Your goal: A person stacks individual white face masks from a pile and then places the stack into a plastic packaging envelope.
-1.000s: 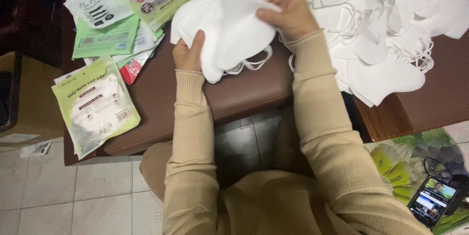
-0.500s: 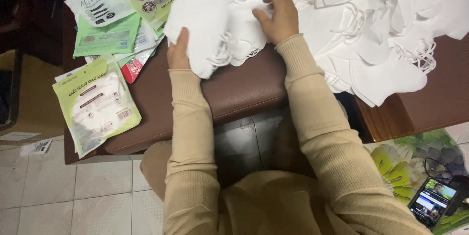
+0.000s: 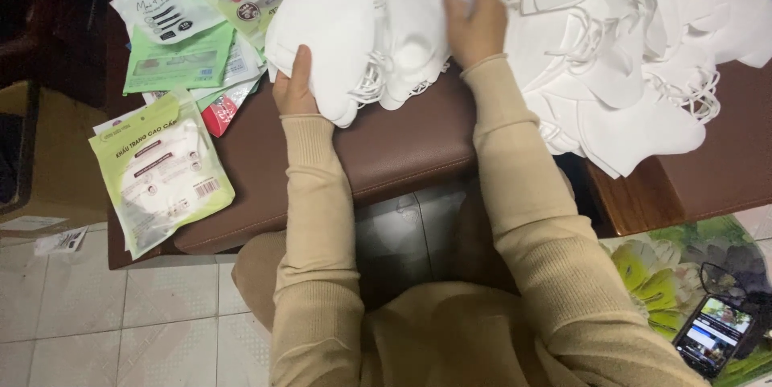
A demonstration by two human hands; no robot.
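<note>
Both hands, left hand (image 3: 293, 91) and right hand (image 3: 476, 23), still grip the now-gathered mask stack (image 3: 354, 41).

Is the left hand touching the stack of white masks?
Touching. The head view shows the left hand gripping the edge of the stack of white masks, thumb pressed on top.

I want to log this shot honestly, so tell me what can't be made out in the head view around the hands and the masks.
- Left hand: its fingers are hidden under the stack of white masks.
- Right hand: fingertips buried in masks, grip unclear.
- Number of masks in the stack: edges merge, cannot count.
- Loose mask pile: cut off by the top and right edges.
- Phone: screen too small to read.
</note>
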